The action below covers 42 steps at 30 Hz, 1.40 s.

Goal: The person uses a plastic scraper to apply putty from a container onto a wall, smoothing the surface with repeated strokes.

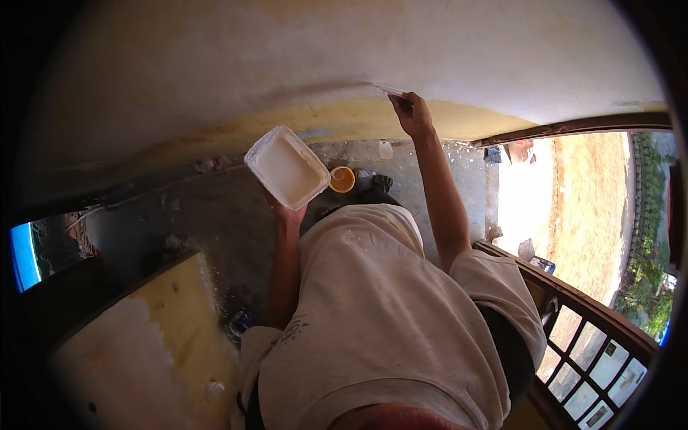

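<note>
My left hand (pixel 287 210) holds up a white rectangular plastic tub (pixel 287 167) from below, its rim crusted with dried residue. Inside is a smooth off-white paste (pixel 290 171). My right hand (pixel 414 115) reaches forward and grips a thin, flat scraper or putty knife (pixel 388 89), seen nearly edge-on. The blade's far edge meets the wall (pixel 322 54), which is coated whitish over most of its surface. A darker streak runs left from the blade. Lower down, a band of bare yellow paint (pixel 301 121) shows.
An orange-yellow bucket (pixel 342 179) stands on the grey concrete floor (pixel 226 199) near the wall's foot. At right, a doorway opens onto bright ground (pixel 580 204), with a glazed, gridded door (pixel 586 349) swung inward. A partly whitened yellow wall section (pixel 161 333) stands behind me at left.
</note>
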Motion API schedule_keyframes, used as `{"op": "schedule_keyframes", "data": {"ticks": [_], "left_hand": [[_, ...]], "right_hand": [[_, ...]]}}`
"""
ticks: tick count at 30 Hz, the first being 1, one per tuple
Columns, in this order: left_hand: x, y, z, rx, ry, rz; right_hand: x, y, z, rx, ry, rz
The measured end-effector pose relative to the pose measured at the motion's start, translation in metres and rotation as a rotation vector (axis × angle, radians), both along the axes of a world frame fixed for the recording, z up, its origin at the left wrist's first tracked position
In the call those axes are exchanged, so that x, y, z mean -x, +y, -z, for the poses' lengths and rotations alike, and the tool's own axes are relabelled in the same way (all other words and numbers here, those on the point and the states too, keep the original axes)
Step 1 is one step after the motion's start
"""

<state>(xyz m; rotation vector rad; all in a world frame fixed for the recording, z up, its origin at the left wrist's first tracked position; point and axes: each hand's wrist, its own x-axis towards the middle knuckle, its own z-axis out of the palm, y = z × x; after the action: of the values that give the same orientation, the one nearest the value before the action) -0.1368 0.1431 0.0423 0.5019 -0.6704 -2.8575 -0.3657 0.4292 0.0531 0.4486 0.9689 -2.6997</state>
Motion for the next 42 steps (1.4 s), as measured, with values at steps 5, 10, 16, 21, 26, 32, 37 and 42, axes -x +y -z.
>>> {"op": "schedule_keyframes", "data": {"ticks": [5,10,16,21,26,32,37,42], "left_hand": [[0.014,0.0,0.003,-0.025,-0.044,0.008],[0.025,0.007,0.01,-0.016,-0.02,0.002],[0.042,0.016,0.005,0.013,-0.032,0.03],[0.049,0.014,0.009,-0.017,-0.049,0.082],[0.056,0.01,0.009,-0.008,-0.044,0.116],[0.058,0.02,0.01,-0.078,0.052,0.18],[0.057,0.028,0.001,-0.086,0.031,0.176],[0.037,0.013,0.027,-0.075,-0.017,0.164]], "right_hand": [[0.033,0.02,-0.077,0.177,-0.07,0.12],[-0.012,0.034,-0.082,0.185,0.16,0.096],[-0.031,0.018,0.024,-0.09,0.008,-0.074],[-0.003,0.009,0.029,-0.075,0.019,-0.123],[0.013,0.015,-0.074,-0.203,0.184,0.058],[-0.014,0.036,-0.176,-0.077,0.379,0.164],[-0.039,0.043,-0.134,0.133,0.278,0.204],[-0.065,0.027,-0.008,-0.377,0.234,-0.116]]}}
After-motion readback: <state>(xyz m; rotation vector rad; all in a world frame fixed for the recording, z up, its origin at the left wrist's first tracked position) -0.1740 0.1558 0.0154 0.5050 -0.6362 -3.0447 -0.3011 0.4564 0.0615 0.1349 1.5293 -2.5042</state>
